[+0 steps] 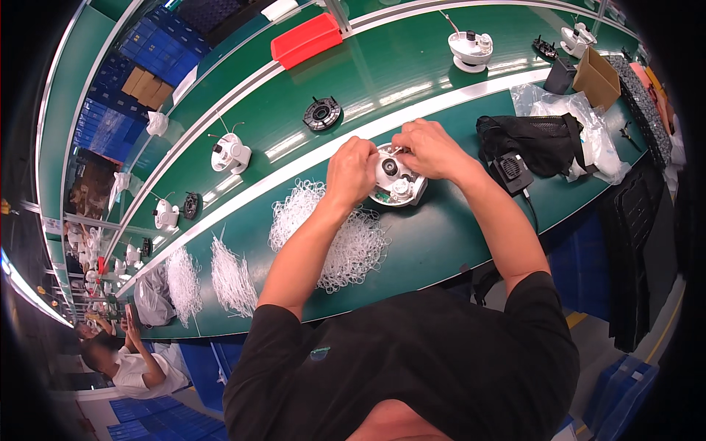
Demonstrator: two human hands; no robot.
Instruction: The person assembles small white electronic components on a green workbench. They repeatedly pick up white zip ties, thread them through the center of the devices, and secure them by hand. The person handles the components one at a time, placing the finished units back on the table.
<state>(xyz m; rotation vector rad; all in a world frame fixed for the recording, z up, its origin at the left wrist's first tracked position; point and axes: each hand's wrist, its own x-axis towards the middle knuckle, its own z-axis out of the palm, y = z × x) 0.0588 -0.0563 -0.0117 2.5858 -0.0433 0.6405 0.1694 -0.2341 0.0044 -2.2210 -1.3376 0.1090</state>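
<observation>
A round white device housing (401, 189) with a dark lens-like round part at its middle and a bit of green board stands on the green bench before me. At its left rim, my left hand (351, 173) is closed with curled fingers against the edge. Above the right side of the housing, my right hand (428, 151) pinches at the far rim, and whatever is between its fingertips is hidden. Under and beside my left forearm lies a tangled heap of thin white looped strands (353, 253).
More white bundles (234, 275) lie to the left. On the belt beyond are white devices (231, 153), a black ring-shaped part (322, 114) and a red bin (307, 40). A black mesh bag (529, 140) and small black fan (512, 170) sit right. A person (140, 364) works far left.
</observation>
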